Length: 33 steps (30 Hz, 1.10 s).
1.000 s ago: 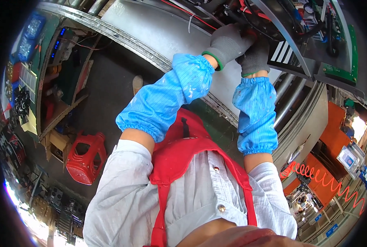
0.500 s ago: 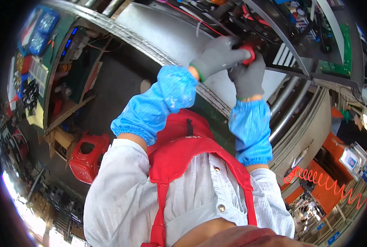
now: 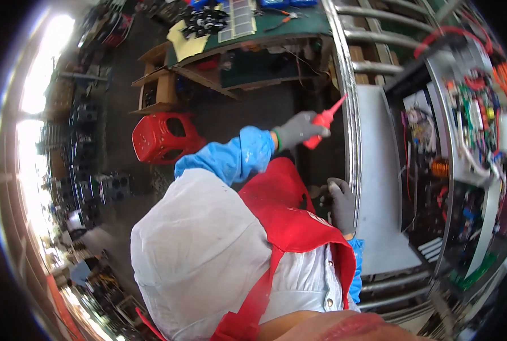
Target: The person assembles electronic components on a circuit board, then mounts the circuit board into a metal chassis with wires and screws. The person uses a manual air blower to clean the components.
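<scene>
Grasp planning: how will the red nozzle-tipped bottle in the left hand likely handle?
The red bottle is probably light: the left hand alone holds it. Its long, thin nozzle might bend if snagged. The body seems rounded, so it may roll when laid down.

Head view: taken by a wide fisheye worn on the head, left one of a side-by-side pair. Steeply downward; picture upright, unmirrored. White shirt [image 3: 202, 227] and red apron [image 3: 299, 227] caught very close, at the lower edge. Left grip [image 3: 299, 129] and right grip [image 3: 342, 204] framed farther off, near mid-picture. Floor [image 3: 253, 111] seen from above; green surface [image 3: 310, 23] cut by the top edge, open electronics [image 3: 475, 113] pushed to the right. Straight edges bent toward the rim, corners blacked out.
</scene>
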Each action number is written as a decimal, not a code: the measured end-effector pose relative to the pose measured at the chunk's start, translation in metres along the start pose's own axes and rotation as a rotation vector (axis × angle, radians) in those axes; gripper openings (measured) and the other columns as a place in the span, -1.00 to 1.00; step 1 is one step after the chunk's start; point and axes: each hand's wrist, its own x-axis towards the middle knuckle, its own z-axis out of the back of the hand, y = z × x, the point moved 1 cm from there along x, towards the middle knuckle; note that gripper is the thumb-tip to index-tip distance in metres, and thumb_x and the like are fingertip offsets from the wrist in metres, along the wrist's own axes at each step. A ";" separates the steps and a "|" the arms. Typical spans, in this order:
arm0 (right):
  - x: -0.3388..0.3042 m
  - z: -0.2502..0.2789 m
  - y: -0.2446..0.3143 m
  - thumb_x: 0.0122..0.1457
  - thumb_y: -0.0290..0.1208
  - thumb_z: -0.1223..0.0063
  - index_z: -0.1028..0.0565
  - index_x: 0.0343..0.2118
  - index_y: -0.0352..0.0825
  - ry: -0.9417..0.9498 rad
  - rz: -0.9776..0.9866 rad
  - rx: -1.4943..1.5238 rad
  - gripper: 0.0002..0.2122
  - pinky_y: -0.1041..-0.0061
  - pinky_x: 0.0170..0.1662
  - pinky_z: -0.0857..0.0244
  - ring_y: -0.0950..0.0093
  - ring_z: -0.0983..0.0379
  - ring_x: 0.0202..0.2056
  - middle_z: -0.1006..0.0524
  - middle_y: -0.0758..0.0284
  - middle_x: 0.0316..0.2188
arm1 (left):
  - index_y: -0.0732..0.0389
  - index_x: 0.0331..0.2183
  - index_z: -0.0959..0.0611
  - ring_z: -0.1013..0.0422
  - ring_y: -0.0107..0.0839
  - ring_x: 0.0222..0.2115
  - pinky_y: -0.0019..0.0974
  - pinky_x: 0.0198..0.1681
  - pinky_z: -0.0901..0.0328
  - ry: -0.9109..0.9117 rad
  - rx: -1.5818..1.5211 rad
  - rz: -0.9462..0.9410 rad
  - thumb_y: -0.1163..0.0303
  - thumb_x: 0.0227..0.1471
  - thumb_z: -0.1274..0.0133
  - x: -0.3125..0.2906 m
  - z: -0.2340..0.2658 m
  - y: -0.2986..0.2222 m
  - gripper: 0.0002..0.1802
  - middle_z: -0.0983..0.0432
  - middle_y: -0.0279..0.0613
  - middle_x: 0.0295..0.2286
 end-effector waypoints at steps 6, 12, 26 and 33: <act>0.045 -0.018 0.029 0.19 -0.33 0.04 -0.44 -0.19 -0.39 -0.176 -0.068 0.006 -0.76 0.57 -0.45 -0.30 0.57 -0.37 -0.54 -0.49 0.31 -0.46 | 0.21 -0.27 -0.55 -0.47 -0.04 -0.31 -0.10 -0.21 -0.32 -0.393 0.919 -0.210 -0.04 -0.27 -0.21 0.132 0.143 -0.107 -0.41 -0.54 0.06 -0.39; 0.092 -0.071 0.076 0.19 -0.33 0.06 -0.44 -0.18 -0.40 -0.267 -0.100 0.029 -0.75 0.57 -0.44 -0.31 0.58 -0.37 -0.54 -0.50 0.30 -0.42 | 0.12 -0.06 -0.45 -0.43 -0.01 -0.16 -0.02 -0.12 -0.32 -0.453 1.301 -0.168 -0.07 -0.10 -0.03 0.266 0.201 -0.156 -0.37 -0.50 0.05 -0.19; 0.138 -0.136 0.095 0.17 -0.33 0.05 -0.46 -0.22 -0.38 -0.381 -0.065 0.144 -0.77 0.61 -0.47 -0.29 0.61 -0.37 -0.54 -0.47 0.35 -0.46 | 0.14 -0.26 -0.57 -0.46 -0.05 -0.18 -0.09 -0.16 -0.38 -0.087 1.682 -0.134 0.39 -0.03 0.05 0.280 0.316 -0.159 -0.76 -0.53 -0.04 -0.25; 0.141 -0.123 0.082 0.12 -0.17 -0.07 -0.46 -0.16 -0.37 -0.381 0.087 -0.177 -0.64 0.51 -0.24 -0.34 0.51 -0.45 -0.33 -0.52 0.30 -0.38 | 0.20 -0.35 -0.60 -0.49 0.01 -0.34 -0.05 -0.30 -0.36 0.150 1.800 -0.377 0.22 -0.05 -0.08 0.198 0.287 -0.240 -0.73 -0.54 0.11 -0.45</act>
